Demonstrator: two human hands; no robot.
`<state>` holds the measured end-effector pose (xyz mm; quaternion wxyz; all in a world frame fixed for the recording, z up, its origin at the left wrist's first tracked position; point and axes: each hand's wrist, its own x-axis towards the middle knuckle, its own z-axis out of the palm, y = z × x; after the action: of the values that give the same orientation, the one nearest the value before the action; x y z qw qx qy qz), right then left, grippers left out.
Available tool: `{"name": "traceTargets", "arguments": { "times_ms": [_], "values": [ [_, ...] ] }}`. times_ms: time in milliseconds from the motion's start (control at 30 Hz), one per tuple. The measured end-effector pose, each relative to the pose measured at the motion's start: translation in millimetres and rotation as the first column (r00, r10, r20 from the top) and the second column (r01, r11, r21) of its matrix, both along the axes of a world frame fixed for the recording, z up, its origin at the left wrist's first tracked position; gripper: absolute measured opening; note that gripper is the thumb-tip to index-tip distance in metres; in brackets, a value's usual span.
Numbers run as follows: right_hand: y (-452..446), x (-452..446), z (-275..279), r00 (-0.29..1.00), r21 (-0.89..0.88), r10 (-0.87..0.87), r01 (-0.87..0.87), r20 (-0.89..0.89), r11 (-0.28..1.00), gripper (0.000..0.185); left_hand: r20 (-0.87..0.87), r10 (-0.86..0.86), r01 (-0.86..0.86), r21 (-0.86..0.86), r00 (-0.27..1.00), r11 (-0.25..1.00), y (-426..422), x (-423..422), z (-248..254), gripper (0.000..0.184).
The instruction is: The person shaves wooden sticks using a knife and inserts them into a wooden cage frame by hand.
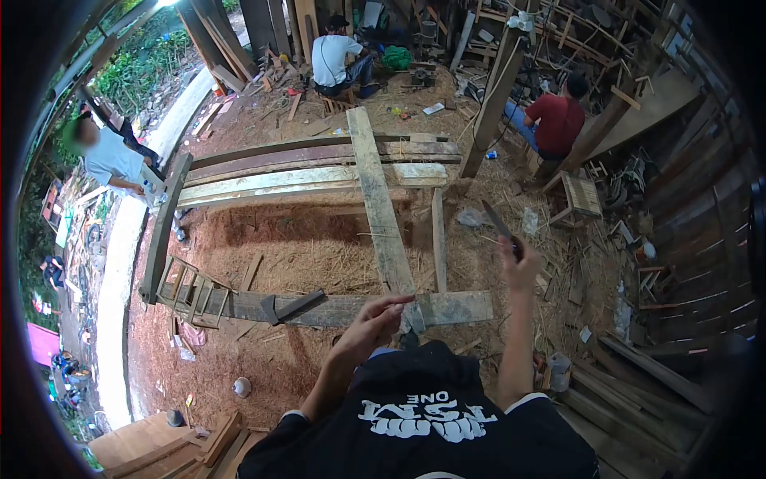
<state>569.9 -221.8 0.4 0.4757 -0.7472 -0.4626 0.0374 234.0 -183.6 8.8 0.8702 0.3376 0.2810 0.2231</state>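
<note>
My right hand (520, 263) is raised at the right, its fingers wrapped round the dark handle of a knife (498, 217). The blade points up and away to the left. My left hand (373, 326) is in front of my chest, thumb and fingers pinched together; anything between them is too small to make out. It is just over the near wooden beam (455, 308). Farther left on that beam lies a dark, T-shaped wooden tool (295, 306). A long weathered plank (375, 199) runs away from me across the frame of beams.
Several boards (271, 182) lie across the far side. A small wooden ladder-like frame (191, 295) leans at the left. A post (495, 104) and a stool (581, 195) stand right. Two people sit working beyond; another person (120, 160) is at the left. Shavings cover the ground.
</note>
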Motion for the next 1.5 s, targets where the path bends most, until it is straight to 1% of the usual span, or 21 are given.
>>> {"name": "traceTargets", "arguments": {
  "times_ms": [33, 133, 167, 200, 233, 333, 367, 400, 433, 533, 633, 733, 767, 800, 867, 967, 1067, 1133, 1200, 1400, 1500],
  "values": [
    [-4, 2, 9, 0.998, 0.004, -0.032, 0.032, -0.045, 0.999, 0.043, -0.006, 0.047, -0.047, 0.015, 0.999, 0.999, 1, -2, -4, 0.04],
    [-6, -26, 13, 0.979, 0.111, 0.201, -0.201, 0.01, 0.973, 0.044, 0.002, 0.15, -0.15, -0.024, 0.989, 0.988, 7, 5, 1, 0.043],
    [-5, -37, 8, 0.977, 0.076, 0.211, -0.214, 0.041, 0.974, 0.044, 0.002, 0.154, -0.154, -0.007, 0.988, 0.988, 11, 11, 6, 0.043],
    [-5, -53, 10, 0.959, 0.061, 0.283, -0.281, -0.019, 0.958, 0.045, 0.002, 0.161, -0.161, 0.014, 0.987, 0.987, 14, 15, 11, 0.044],
    [-4, -69, 14, 0.932, 0.054, 0.353, -0.349, -0.082, 0.935, 0.046, 0.006, 0.156, -0.156, 0.015, 0.988, 0.988, 14, 19, 16, 0.034],
    [4, -105, 14, 0.87, 0.029, 0.494, -0.494, 0.014, 0.869, 0.047, -0.042, 0.154, -0.15, 0.089, 0.987, 0.985, 13, 30, 3, 0.024],
    [8, -111, 12, 0.85, 0.033, 0.524, -0.526, 0.043, 0.85, 0.048, -0.037, 0.142, -0.139, 0.077, 0.989, 0.987, 12, 31, -8, 0.014],
    [9, -114, 12, 0.831, 0.03, 0.552, -0.555, 0.073, 0.831, 0.048, -0.042, 0.126, -0.122, 0.09, 0.991, 0.988, 9, 30, -10, 0.015],
    [9, -115, 19, 0.832, 0.017, 0.553, -0.554, 0.03, 0.832, 0.051, -0.044, 0.112, -0.107, 0.103, 0.993, 0.989, 8, 29, -10, 0.015],
    [12, -101, 25, 0.779, -0.03, 0.613, -0.615, 0.133, 0.788, 0.053, -0.053, 0.122, -0.116, 0.098, 0.991, 0.988, 2, 34, 7, 0.016],
    [16, -93, 24, 0.775, -0.031, 0.618, -0.62, 0.132, 0.784, 0.051, -0.082, 0.11, -0.101, 0.107, 0.99, 0.989, 5, 34, 4, 0.022],
    [27, -82, 1, 0.887, 0.092, 0.461, -0.462, 0.033, 0.882, 0.05, -0.026, 0.109, -0.104, 0.151, 0.994, 0.983, 6, 30, 13, 0.032],
    [33, -64, -1, 0.945, 0.071, 0.326, -0.322, -0.042, 0.944, 0.049, 0.006, 0.111, -0.111, 0.169, 0.994, 0.979, 6, 29, 17, 0.036],
    [33, -39, -2, 0.977, 0.037, 0.18, -0.177, -0.115, 0.984, 0.05, -0.034, 0.109, -0.101, 0.184, 0.993, 0.978, 4, 25, 16, 0.039],
    [25, 7, -6, 0.999, -0.029, 0.036, -0.036, -0.01, 0.999, 0.05, -0.111, 0.12, -0.093, 0.219, 0.987, 0.971, 1, 15, 14, 0.044],
    [9, 7, 8, 0.978, -0.028, 0.128, -0.134, -0.162, 0.991, 0.052, -0.114, 0.232, -0.211, 0.174, 0.966, 0.962, 11, 14, 6, 0.043],
    [11, -21, 3, 0.957, 0.006, 0.265, -0.267, -0.117, 0.964, 0.052, -0.072, 0.211, -0.202, 0.121, 0.975, 0.972, 22, 23, 12, 0.044],
    [13, -54, 2, 0.938, 0.002, 0.288, -0.293, -0.195, 0.956, 0.051, -0.082, 0.211, -0.198, 0.14, 0.974, 0.97, 26, 32, 17, 0.044],
    [14, -77, 8, 0.89, -0.048, 0.414, -0.43, -0.194, 0.902, 0.049, -0.104, 0.215, -0.195, 0.176, 0.971, 0.965, 27, 39, 17, 0.044],
    [26, -99, 12, 0.795, -0.006, 0.605, -0.606, -0.045, 0.796, 0.05, -0.034, 0.169, -0.16, 0.183, 0.985, 0.97, 23, 46, 2, 0.041],
    [29, -88, 11, 0.784, -0.024, 0.62, -0.619, 0.026, 0.785, 0.051, -0.026, 0.116, -0.107, 0.22, 0.993, 0.97, 22, 39, 1, 0.042]
  ]
}}
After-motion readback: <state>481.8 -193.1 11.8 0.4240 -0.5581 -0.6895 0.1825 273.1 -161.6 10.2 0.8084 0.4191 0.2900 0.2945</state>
